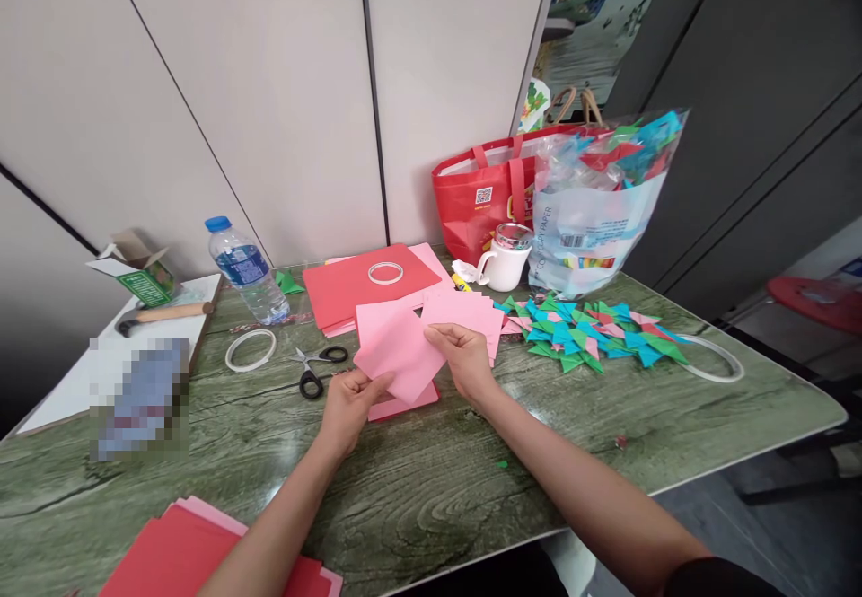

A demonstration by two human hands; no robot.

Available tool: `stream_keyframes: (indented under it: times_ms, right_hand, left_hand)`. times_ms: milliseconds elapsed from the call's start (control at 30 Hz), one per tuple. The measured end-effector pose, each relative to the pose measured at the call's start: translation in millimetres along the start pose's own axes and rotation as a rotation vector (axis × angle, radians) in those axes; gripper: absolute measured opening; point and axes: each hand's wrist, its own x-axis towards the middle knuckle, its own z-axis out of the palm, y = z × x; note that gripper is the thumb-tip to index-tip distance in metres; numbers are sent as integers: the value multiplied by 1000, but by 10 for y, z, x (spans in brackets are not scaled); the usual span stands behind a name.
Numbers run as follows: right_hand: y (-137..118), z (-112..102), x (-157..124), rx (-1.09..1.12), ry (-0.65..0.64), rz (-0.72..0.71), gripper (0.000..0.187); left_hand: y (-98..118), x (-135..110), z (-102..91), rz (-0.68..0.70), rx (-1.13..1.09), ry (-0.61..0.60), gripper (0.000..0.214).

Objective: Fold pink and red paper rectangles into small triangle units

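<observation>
Pink paper sheet (404, 359) hung tilted above the green, wood-grained counter (431, 507), held up just over a small pile of pink and red paper (429, 394). Around it lay, from large to small, a heap of folded paper pieces (579, 332) off to the right, a red paper stack (364, 290) beyond, a fan of pink paper squares (468, 311) partly behind the right hand (464, 359), and black-handled scissors (310, 371) on the left, untouched. The step looked to be the handling of one sheet by opposite edges; any crease in it was too faint to tell. The next move seemed to call for a light, even hold, with the sheet kept smooth and its corners under control. Both forearms (579, 476) reached forward from the near side and angled inward. The right hand, farther out, pinched the upper right corner between thumb and forefinger, its other fingers curled in. The left hand (351, 408), lower and nearer, gripped the lower left edge, thumb laid on top, the fingers beneath mostly hidden.
</observation>
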Motion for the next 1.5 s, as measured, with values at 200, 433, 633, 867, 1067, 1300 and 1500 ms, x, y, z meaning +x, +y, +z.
stream_keyframes:
  times_ms: [200,433,633,867,1067,1300,1500]
  right_hand:
    - [-12,-19,10,-4,3,7,14]
    - [-16,-26,14,-35,6,-11,18]
    - [-17,-33,33,-29,15,-11,16]
    - [-15,-35,29,-46,-10,0,16]
    - [-21,-36,37,-65,-8,-9,18]
    - [-13,-43,44,-77,-14,-17,20]
    - [6,-46,55,-101,-19,-18,21]
  left_hand:
    - [20,24,-33,-4,52,2,21]
    - [15,38,-99,58,167,47,24]
    - [46,46,-104,50,123,37,18]
    - [158,69,-116,24,17,98,18]
    - [119,66,-124,8,-12,125,22]
    - [171,70,-128,11,-2,132,22]
    - [181,66,-144,36,10,134,24]
